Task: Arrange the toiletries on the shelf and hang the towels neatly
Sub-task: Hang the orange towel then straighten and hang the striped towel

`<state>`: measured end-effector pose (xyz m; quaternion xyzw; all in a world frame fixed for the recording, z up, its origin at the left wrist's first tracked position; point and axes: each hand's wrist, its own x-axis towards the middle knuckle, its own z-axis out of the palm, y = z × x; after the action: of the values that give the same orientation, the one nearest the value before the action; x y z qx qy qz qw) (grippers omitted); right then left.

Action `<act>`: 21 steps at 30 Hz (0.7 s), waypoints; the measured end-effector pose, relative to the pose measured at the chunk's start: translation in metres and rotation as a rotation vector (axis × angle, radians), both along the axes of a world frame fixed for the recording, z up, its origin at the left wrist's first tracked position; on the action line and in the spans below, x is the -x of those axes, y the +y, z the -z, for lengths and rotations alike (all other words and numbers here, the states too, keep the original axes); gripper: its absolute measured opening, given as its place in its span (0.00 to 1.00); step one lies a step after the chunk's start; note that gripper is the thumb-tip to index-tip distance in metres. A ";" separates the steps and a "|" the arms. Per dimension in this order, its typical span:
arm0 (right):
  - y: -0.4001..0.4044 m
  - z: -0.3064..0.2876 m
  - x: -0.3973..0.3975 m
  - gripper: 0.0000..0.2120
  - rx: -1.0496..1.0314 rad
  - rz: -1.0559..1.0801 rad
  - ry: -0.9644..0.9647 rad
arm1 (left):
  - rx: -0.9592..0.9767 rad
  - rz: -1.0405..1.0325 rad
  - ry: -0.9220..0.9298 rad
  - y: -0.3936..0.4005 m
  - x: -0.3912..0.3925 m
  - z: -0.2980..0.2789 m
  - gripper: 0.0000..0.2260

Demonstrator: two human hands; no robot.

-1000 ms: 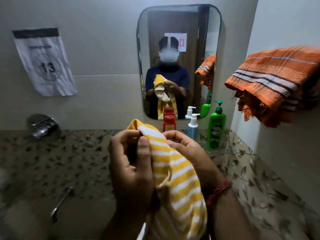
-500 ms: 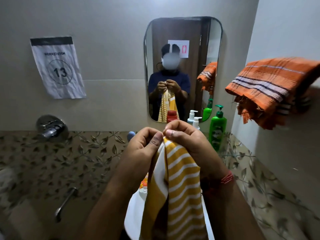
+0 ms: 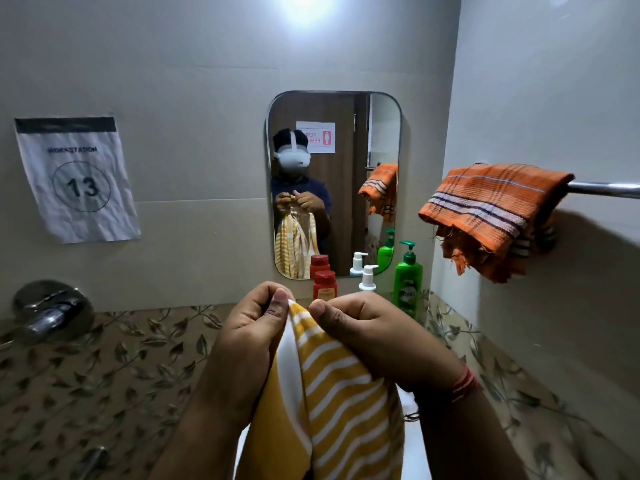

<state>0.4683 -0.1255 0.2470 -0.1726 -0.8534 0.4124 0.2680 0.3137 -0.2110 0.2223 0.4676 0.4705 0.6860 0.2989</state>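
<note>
A yellow and white striped towel (image 3: 332,403) hangs in front of me. My left hand (image 3: 252,334) and my right hand (image 3: 367,330) pinch its top edge side by side, thumbs on top. An orange striped towel (image 3: 491,209) is bunched over the left end of a metal towel rail (image 3: 602,188) on the right wall. Under the mirror stand a red bottle (image 3: 325,285), a white pump bottle (image 3: 367,277) and a green pump bottle (image 3: 407,282); their bases and the shelf are hidden behind my hands.
A mirror (image 3: 334,181) hangs on the back wall and reflects me and the towels. A paper sign with 13 (image 3: 78,180) is stuck at the left. A chrome tap (image 3: 52,310) juts from the wall at lower left. A leaf-patterned tile band (image 3: 104,375) runs below.
The view has tilted upward, so the mirror and bottles sit lower in frame. My hands have kept pinching the yellow towel's top edge, and the towel now hangs straight down.
</note>
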 end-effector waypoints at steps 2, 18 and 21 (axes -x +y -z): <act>-0.001 0.002 0.004 0.26 0.121 0.015 0.073 | 0.011 0.062 -0.048 -0.002 0.003 -0.002 0.13; -0.011 -0.010 0.016 0.15 -0.305 0.088 -0.090 | 0.067 0.360 -0.072 0.007 0.032 -0.007 0.18; -0.009 -0.011 0.014 0.12 -0.327 0.045 -0.078 | 0.049 0.376 0.079 0.009 0.037 -0.007 0.24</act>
<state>0.4546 -0.1344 0.2582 -0.1614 -0.9148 0.2548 0.2685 0.2769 -0.2023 0.2294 0.5664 0.4028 0.5876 0.4144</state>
